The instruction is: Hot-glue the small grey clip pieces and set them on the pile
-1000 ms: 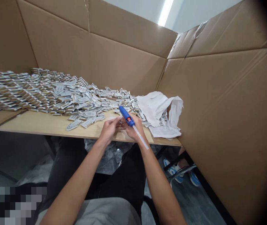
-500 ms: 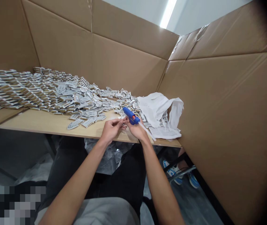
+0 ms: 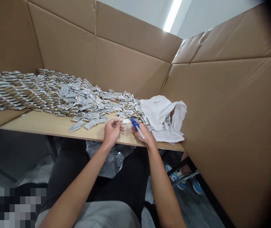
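My right hand (image 3: 142, 132) is closed round a small blue glue gun (image 3: 134, 123) with a white glue stick poking out of its back end. Its nozzle points away from me toward the heap of small grey-white flat pieces (image 3: 90, 103). My left hand (image 3: 112, 129) hovers just left of it, fingers curled in a pinch on one small grey piece near the front of the wooden table (image 3: 49, 125). Both hands sit close together near the table's front edge.
Neat rows of the same pieces are stacked at the far left (image 3: 9, 90). A crumpled white bag (image 3: 164, 114) lies to the right of my hands. Tall cardboard walls (image 3: 221, 104) enclose the table at the back and right. Someone's blue shoes (image 3: 194, 183) show under the table.
The glue gun has tilted forward and down, its nozzle now pointing away toward the pile. My hands have drifted slightly apart and moved a little farther onto the table.
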